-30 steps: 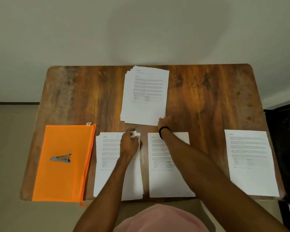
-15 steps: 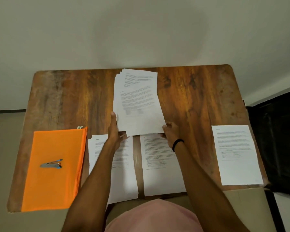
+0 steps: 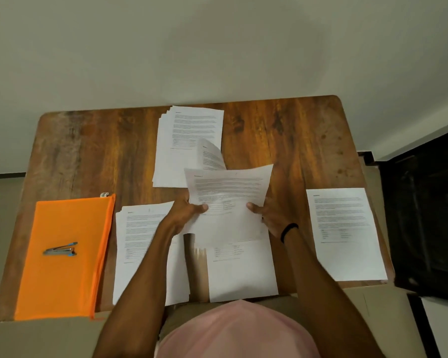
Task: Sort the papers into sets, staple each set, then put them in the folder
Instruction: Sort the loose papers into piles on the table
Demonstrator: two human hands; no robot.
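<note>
We see a flat orange zip folder (image 3: 62, 254) at the near left of the table, and a small grey and blue stapler (image 3: 60, 249) lies on top of it. Beside the folder is a near left pile of white printed sheets (image 3: 140, 241), partly hidden by the left forearm. A near middle pile of printed sheets (image 3: 241, 275) sits next to it, with a strip of bare wood between the two. Its upper part is covered by the raised paper. Well apart at the near right lies a lone white printed page (image 3: 344, 233). Toward the far edge rests a fanned stack of white printed papers (image 3: 186, 140), still unsorted.

The left hand (image 3: 184, 215) and the right hand (image 3: 267, 215) together hold a white printed sheet (image 3: 228, 192) lifted above the middle pile. Each thumb is pressed on its printed face, with the fingers curled beneath. A second curling white sheet (image 3: 211, 156) rises behind it, over the far stack (we cannot tell which hand carries it). A black wristband (image 3: 289, 231) circles the right wrist.

Everything sits on a brown wooden table with rounded corners (image 3: 101, 156), pushed against a plain pale wall (image 3: 217, 47). A dark piece of furniture (image 3: 424, 228) stands to the right, and a pink garment (image 3: 233, 332) fills the bottom of our view.
</note>
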